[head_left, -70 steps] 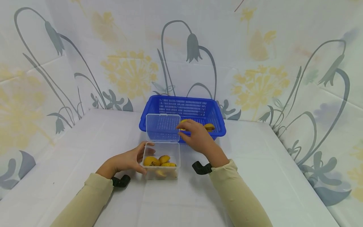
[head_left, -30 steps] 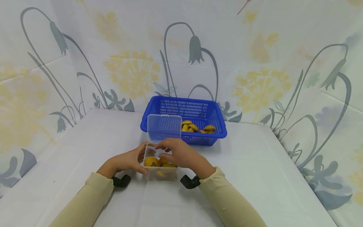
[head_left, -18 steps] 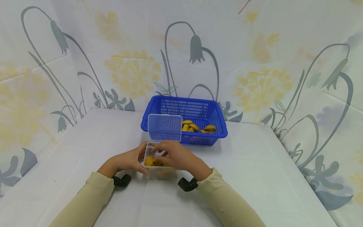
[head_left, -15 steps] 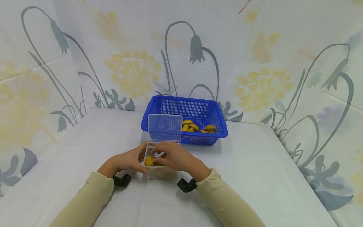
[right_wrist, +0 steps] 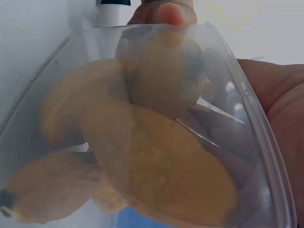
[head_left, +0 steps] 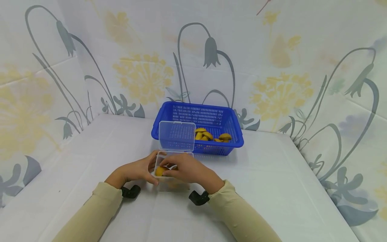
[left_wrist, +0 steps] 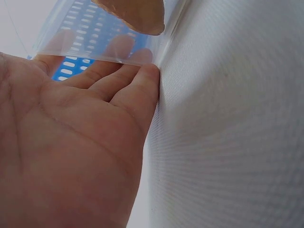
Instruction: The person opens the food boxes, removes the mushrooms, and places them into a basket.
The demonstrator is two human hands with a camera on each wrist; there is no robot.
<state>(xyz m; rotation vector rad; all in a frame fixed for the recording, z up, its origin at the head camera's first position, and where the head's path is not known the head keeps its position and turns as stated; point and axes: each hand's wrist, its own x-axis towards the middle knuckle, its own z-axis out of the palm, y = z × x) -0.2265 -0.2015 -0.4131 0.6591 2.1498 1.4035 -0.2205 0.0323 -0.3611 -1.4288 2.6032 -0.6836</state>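
A clear plastic box (head_left: pixel 174 184) stands on the white cloth with its hinged lid (head_left: pixel 176 136) raised. My left hand (head_left: pixel 137 173) holds the box's left side, thumb at the front corner and fingers behind. In the left wrist view, several left fingers (left_wrist: pixel 118 78) reach behind the clear wall. My right hand (head_left: pixel 188 169) dips into the box from the right, thumb and curled fingers around a yellow mushroom (head_left: pixel 159 171). Through the wall in the right wrist view, several mushrooms (right_wrist: pixel 161 161) lie together; the right fingertips show only as dim shapes.
Right behind the box, a blue perforated basket (head_left: pixel 211 109) overlaps the raised lid in the head view. Several yellow mushrooms (head_left: pixel 225 137) lie in its front right part. A flower-printed cloth (head_left: pixel 145 77) hangs behind, and white cloth (head_left: pixel 260 181) covers the table.
My right hand has come from the basket's front edge down into the box, and its fingers have sunk lower onto the mushroom. The left hand keeps its place on the box.
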